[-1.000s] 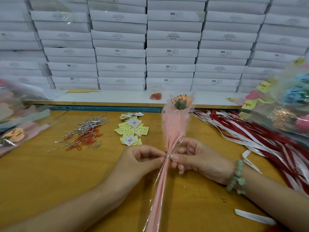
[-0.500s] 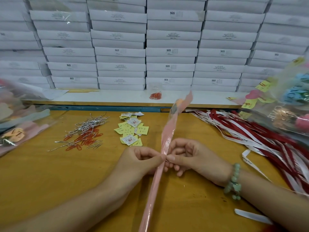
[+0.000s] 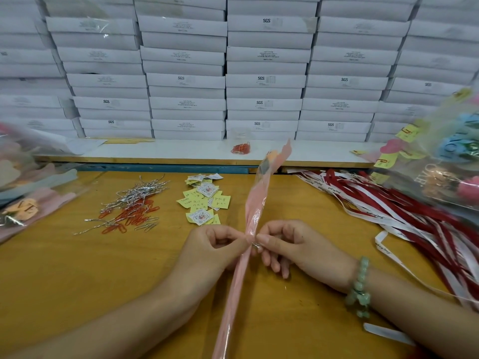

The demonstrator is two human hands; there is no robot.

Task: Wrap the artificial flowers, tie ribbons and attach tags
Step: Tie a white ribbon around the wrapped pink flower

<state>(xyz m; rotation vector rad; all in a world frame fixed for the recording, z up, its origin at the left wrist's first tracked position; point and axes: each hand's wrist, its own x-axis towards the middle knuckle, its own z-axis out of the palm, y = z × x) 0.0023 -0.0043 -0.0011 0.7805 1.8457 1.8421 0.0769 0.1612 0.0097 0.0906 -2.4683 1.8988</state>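
Since a second ago, the pink plastic-sleeved artificial flower (image 3: 255,203) has been turned about its stem, so that the sleeve's broad face is no longer shown. Only a narrow edge is seen, leaning toward 1 o'clock from the hands. Its gathered neck is pinched from 9 o'clock between thumb and forefinger of the left hand (image 3: 210,251). From 3 o'clock a thin silver wire twist tie (image 3: 255,245) at that neck is pinched by the right hand (image 3: 293,248). The turn is judged to have wound the tie tight, so the wrapping step looks nearly closed. Ribbon and tag are not yet attached: the red and white satin ribbons (image 3: 388,203) lie at 2 o'clock on the yellow wooden table (image 3: 64,268), and the small yellow paper tags (image 3: 204,200) at 11 o'clock.
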